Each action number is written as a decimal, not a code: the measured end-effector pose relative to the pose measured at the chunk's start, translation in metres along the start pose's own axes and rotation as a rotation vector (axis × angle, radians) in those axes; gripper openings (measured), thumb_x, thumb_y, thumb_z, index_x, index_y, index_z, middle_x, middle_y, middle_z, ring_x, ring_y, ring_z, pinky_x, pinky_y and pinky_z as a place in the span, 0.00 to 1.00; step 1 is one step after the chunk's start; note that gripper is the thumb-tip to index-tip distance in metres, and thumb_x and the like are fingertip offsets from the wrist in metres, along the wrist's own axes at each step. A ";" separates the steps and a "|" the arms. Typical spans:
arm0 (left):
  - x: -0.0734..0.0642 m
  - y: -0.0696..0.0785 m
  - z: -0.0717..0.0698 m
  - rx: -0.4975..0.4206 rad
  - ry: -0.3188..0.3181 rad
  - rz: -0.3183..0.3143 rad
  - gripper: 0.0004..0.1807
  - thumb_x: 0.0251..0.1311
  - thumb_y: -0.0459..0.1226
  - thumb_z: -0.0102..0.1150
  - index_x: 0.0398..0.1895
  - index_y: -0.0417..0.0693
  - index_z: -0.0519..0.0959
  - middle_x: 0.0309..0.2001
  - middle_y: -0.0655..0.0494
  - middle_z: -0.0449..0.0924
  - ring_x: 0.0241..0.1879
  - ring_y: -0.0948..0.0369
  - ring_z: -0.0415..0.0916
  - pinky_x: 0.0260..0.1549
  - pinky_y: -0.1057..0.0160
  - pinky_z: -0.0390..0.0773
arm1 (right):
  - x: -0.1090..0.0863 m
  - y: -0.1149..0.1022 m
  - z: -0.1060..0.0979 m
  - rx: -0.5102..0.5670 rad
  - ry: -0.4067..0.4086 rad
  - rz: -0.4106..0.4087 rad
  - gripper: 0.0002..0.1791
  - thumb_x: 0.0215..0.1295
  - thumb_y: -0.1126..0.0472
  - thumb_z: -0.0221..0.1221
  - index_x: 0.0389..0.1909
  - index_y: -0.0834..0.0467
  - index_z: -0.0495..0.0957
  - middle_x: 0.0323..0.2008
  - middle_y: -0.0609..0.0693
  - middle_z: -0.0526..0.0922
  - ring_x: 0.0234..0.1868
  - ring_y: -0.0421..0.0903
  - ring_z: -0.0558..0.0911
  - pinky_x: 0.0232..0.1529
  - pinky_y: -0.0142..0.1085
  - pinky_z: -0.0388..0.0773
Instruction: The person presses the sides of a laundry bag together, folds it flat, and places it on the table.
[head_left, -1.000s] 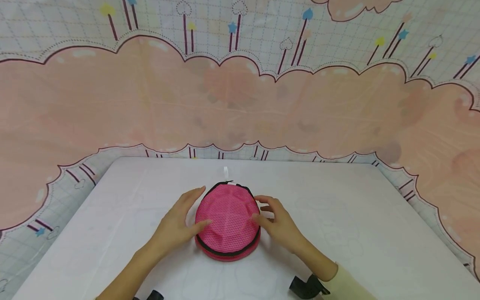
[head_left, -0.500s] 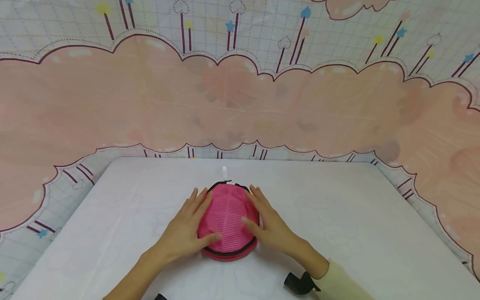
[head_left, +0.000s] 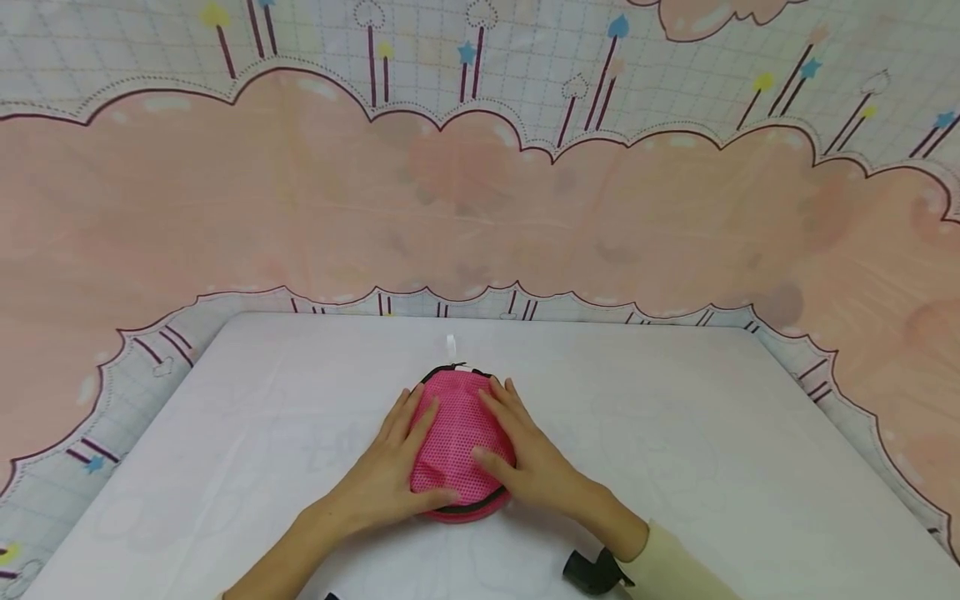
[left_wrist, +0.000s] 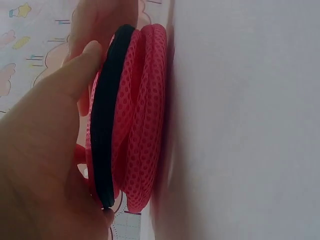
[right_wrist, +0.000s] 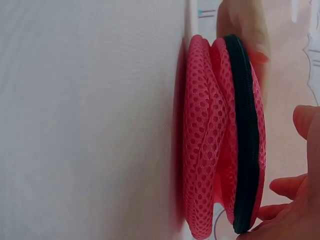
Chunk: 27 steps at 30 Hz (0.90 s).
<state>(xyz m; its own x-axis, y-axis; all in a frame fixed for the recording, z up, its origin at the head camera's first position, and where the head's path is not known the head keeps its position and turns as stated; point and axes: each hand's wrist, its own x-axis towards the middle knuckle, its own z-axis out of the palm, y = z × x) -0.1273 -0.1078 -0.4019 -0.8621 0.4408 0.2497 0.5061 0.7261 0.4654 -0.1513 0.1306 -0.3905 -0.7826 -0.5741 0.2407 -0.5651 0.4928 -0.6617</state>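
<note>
Compared with a second ago, moved in further over the pink mesh pouch (head_left: 459, 433) from both sides. Lying flat on the table (head_left: 675, 417), a bit toward the near side, round from above, so no real long axis to work with. Black zipper (left_wrist: 105, 115) round the upper rim, folded mesh below. Straight to the right of the left hand (head_left: 397, 471), with fingers spread and thumb along the near rim. Left of the right hand (head_left: 532, 458), also spread, not wrapped round anything, with thumb clear of the pouch in the right wrist view. Looks nearer to the left hand, going by that gap. Further out, just a white tag (head_left: 451, 344) beyond the far rim.
</note>
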 end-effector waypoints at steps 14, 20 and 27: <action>-0.002 -0.002 0.008 -0.012 0.019 0.030 0.63 0.46 0.69 0.59 0.74 0.36 0.48 0.74 0.39 0.39 0.72 0.41 0.38 0.59 0.40 0.62 | -0.002 0.000 0.005 -0.014 -0.033 0.024 0.43 0.67 0.47 0.56 0.75 0.58 0.47 0.75 0.54 0.40 0.74 0.53 0.34 0.66 0.59 0.48; -0.003 -0.003 0.011 -0.018 0.017 0.023 0.63 0.46 0.69 0.59 0.73 0.35 0.49 0.74 0.39 0.40 0.71 0.41 0.39 0.59 0.41 0.63 | -0.003 0.003 0.011 -0.035 -0.042 0.016 0.43 0.67 0.46 0.55 0.75 0.59 0.47 0.75 0.55 0.39 0.74 0.56 0.35 0.66 0.58 0.48; -0.004 -0.002 0.013 -0.003 -0.004 0.009 0.63 0.47 0.70 0.58 0.73 0.34 0.49 0.74 0.38 0.41 0.71 0.41 0.39 0.60 0.41 0.61 | -0.005 0.005 0.017 -0.053 -0.031 0.005 0.43 0.67 0.46 0.55 0.75 0.60 0.47 0.75 0.55 0.39 0.74 0.54 0.35 0.66 0.58 0.48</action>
<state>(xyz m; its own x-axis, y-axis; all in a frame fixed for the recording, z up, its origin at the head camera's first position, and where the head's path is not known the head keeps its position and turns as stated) -0.1242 -0.1048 -0.4147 -0.8572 0.4500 0.2505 0.5142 0.7204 0.4655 -0.1460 0.1245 -0.4074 -0.7776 -0.5908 0.2150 -0.5746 0.5290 -0.6244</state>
